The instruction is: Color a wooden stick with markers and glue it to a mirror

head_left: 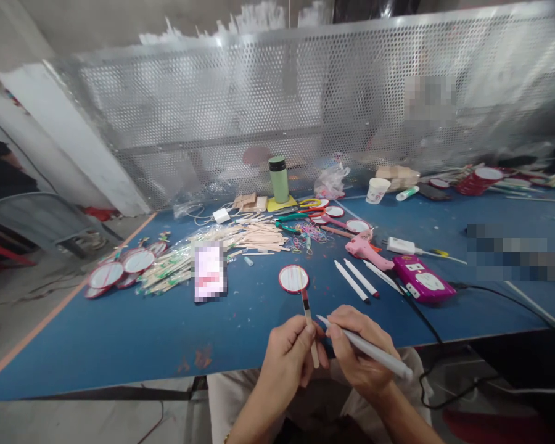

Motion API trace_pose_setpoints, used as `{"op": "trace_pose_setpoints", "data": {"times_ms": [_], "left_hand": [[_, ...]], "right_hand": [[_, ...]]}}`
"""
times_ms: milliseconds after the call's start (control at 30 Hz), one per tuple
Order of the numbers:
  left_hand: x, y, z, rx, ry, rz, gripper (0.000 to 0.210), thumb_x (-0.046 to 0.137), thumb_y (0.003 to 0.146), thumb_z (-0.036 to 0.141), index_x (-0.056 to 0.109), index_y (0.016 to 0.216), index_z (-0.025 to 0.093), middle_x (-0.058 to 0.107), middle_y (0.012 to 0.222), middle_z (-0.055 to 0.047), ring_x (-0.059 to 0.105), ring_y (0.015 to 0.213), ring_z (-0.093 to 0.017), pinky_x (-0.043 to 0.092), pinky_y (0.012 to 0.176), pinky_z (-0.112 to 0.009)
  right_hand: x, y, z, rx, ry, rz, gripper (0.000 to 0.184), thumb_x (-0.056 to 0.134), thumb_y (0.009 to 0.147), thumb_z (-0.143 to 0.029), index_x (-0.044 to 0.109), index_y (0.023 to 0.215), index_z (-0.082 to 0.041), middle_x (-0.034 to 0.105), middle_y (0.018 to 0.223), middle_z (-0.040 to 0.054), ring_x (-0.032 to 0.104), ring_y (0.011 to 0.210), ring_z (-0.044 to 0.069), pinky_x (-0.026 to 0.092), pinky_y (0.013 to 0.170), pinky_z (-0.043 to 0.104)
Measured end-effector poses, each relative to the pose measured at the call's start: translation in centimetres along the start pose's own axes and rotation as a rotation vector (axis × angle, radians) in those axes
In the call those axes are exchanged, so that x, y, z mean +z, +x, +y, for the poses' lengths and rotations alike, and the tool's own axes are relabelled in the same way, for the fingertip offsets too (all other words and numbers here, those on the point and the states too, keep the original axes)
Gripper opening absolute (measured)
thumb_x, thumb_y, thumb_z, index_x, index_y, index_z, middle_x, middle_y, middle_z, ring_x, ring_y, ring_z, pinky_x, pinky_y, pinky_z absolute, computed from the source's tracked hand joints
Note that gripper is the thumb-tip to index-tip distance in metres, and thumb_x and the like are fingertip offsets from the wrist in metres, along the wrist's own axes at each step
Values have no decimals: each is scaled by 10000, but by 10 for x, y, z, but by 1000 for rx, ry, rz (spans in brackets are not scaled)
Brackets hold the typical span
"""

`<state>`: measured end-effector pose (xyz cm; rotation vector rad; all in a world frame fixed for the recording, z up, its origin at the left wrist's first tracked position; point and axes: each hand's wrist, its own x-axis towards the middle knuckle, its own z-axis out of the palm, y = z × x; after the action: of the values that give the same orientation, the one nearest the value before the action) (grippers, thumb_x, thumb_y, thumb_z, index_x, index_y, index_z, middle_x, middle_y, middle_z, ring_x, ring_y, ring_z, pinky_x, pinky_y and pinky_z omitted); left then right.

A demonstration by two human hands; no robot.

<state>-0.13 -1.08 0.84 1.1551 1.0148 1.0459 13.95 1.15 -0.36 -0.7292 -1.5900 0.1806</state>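
My left hand [289, 348] pinches a flat wooden stick [315, 353], held upward at a slight tilt, with a dark red and a black band on its upper part. Between the fingers of my right hand [363, 354] is a white marker [374, 353], its pale tip close beside the stick; whether they touch I cannot tell. Beyond the stick's top lies a round white disc [292, 279] with a red rim. To the right, white pens [351, 282] lie on the blue table [166, 339].
A pink glue gun [365, 248] and a purple power strip [423, 280] with cables lie right. Wooden sticks [263, 234], a lit phone [209, 271] and red-rimmed discs [106, 275] are left. A green bottle [279, 182] and paper cup [377, 190] stand behind, before a perforated metal panel [203, 105].
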Motion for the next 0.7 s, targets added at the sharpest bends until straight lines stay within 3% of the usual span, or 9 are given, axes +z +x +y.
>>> {"op": "trace_pose_setpoints", "data": {"times_ms": [267, 700], "left_hand": [[-4, 5, -5, -3, -101, 56, 488, 611, 828, 647, 567, 792, 162, 602, 515, 27, 335, 279, -32, 176, 283, -149], [-3, 5, -2, 40, -31, 37, 468, 574, 879, 621, 573, 815, 157, 585, 518, 40, 322, 303, -36, 176, 311, -163]], "right_hand": [[9, 14, 6, 39, 63, -36, 148, 572, 886, -104, 688, 884, -196, 676, 664, 5, 655, 572, 135, 549, 543, 235], [8, 12, 5, -25, 55, -69, 174, 553, 884, -59, 640, 857, -207, 651, 650, -13, 610, 539, 110, 495, 494, 205]]}}
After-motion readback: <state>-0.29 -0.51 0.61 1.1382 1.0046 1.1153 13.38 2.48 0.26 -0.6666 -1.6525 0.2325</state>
